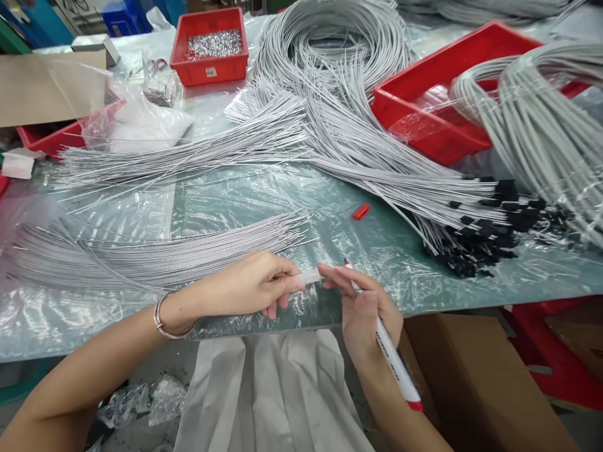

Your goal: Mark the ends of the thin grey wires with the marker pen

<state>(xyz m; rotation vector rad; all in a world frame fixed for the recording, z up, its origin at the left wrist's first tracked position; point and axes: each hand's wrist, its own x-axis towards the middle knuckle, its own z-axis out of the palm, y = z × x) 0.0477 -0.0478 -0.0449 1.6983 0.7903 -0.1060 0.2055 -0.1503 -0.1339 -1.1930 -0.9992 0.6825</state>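
My left hand (261, 285) is closed in a pinch on a small flat bunch of thin grey-white wires (309, 276), whose ends stick out to the right past the fingertips. My right hand (370, 307) grips a white marker (393, 361) with a red end; its uncapped red tip points up and away. The right fingertips are close to the wire ends; whether they touch is unclear. Behind my left hand lies a bundle of grey wires (226, 248). A small red marker cap (361, 211) rests on the plastic-covered table (264, 188).
Farther back are more loose wires (202, 147) and a large wire coil (277, 50). Black connectors (490, 232) end the wires at right. A red bin (210, 74) holds small metal parts; another red bin (424, 135) stands near coiled cable (541, 107). Cardboard (480, 376) is below right.
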